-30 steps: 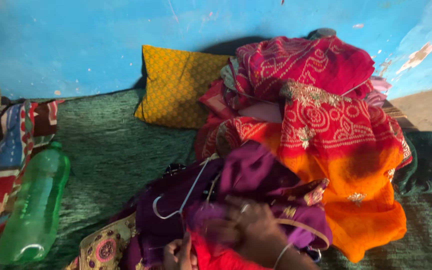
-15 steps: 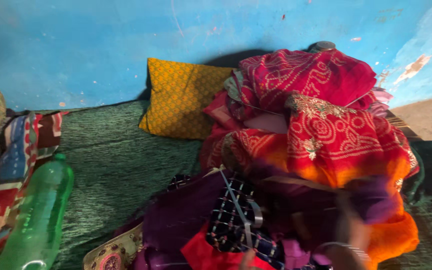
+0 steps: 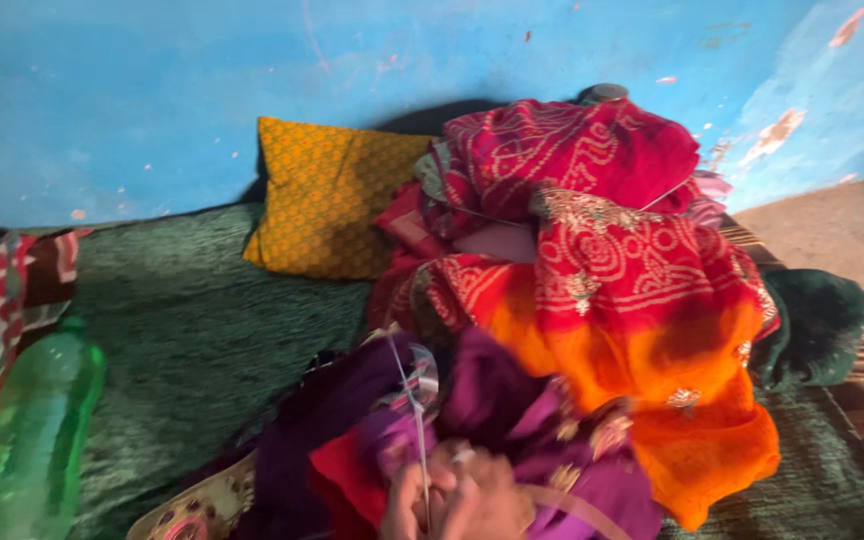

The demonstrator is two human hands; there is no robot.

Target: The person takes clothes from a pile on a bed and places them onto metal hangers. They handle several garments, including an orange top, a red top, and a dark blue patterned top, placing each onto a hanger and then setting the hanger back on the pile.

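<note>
My two hands meet at the bottom middle, blurred by motion. My left hand [image 3: 407, 508] grips the lower end of a thin metal hanger [image 3: 414, 400], whose wire rises up over a purple embroidered garment [image 3: 497, 385]. My right hand [image 3: 484, 500], with a ring on one finger, closes on that purple garment beside the hanger. A red cloth [image 3: 347, 480] lies bunched just left of my hands. Behind the purple garment sits a heap of red and orange patterned fabric [image 3: 632, 290].
A yellow patterned cushion [image 3: 327, 195] leans on the blue wall [image 3: 152, 90]. A green plastic bottle [image 3: 32, 440] lies at the left on the green bedcover [image 3: 192, 310], next to striped cloth [image 3: 2, 290]. A dark green bundle [image 3: 817, 320] lies at the right edge.
The purple garment was flung open, showing a dark checked cloth, then gathered back over it. My right hand swung out right and returned next to my left. The hanger now stands more upright.
</note>
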